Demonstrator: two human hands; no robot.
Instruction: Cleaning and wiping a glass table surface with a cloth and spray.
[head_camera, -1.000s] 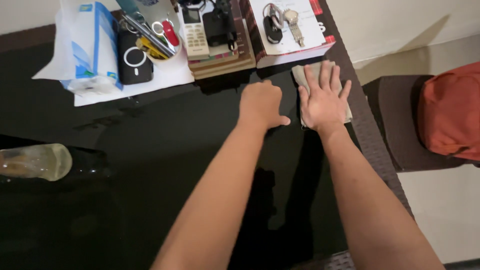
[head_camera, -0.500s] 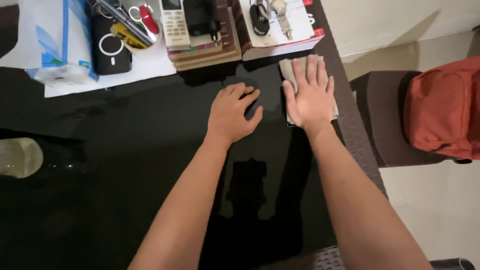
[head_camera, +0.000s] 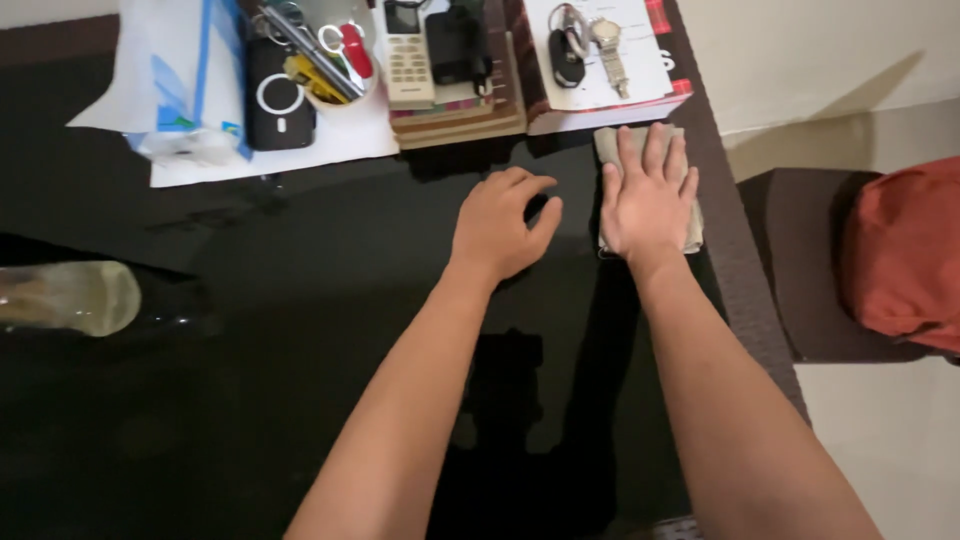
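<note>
My right hand (head_camera: 648, 196) lies flat, fingers spread, pressing on a beige folded cloth (head_camera: 691, 228) at the far right of a black glossy table (head_camera: 260, 380). My left hand (head_camera: 502, 226) rests just left of it on the bare tabletop, fingers curled loosely and apart, holding nothing. Both forearms reach in from the bottom of the view.
Along the far edge stand a tissue pack (head_camera: 185, 75), a black power bank (head_camera: 279, 98), a cup of pens and scissors (head_camera: 335, 60), stacked books with a remote (head_camera: 410, 55), and a book with keys and a watch (head_camera: 600, 50). A bottle (head_camera: 65, 297) lies left. A chair with an orange bag (head_camera: 905, 255) stands right.
My left hand went from a closed fist to loosely open fingers on the table. My right hand stayed flat on the cloth. The camera view shifted slightly.
</note>
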